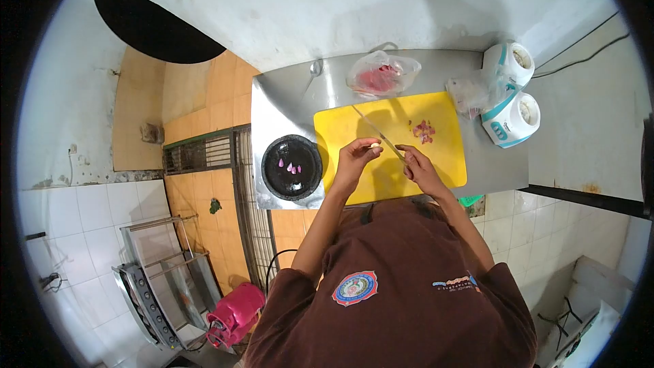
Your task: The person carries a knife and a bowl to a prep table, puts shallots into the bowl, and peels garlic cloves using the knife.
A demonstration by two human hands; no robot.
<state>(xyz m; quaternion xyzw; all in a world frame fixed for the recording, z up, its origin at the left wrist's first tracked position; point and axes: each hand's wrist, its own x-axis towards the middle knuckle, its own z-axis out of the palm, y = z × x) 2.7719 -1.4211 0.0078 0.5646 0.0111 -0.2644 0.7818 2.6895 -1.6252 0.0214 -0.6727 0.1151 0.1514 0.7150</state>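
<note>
Brown short-sleeved shirt (409,300) squared to the yellow rectangular cutting board (443,163), steady the small pale rounded piece (375,145) pinched in your left hand (354,158) at frame centre, guiding the long metal knife (381,135) gripped in your right hand (421,169) clear of your fingertips.

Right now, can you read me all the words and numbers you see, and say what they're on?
None reads clearly.
Shirt, round badge: ring of letters, too small.
Shirt, pale print: too blurred.
Front white machine, marks on blue-green: too small to tell if they're words.
</note>
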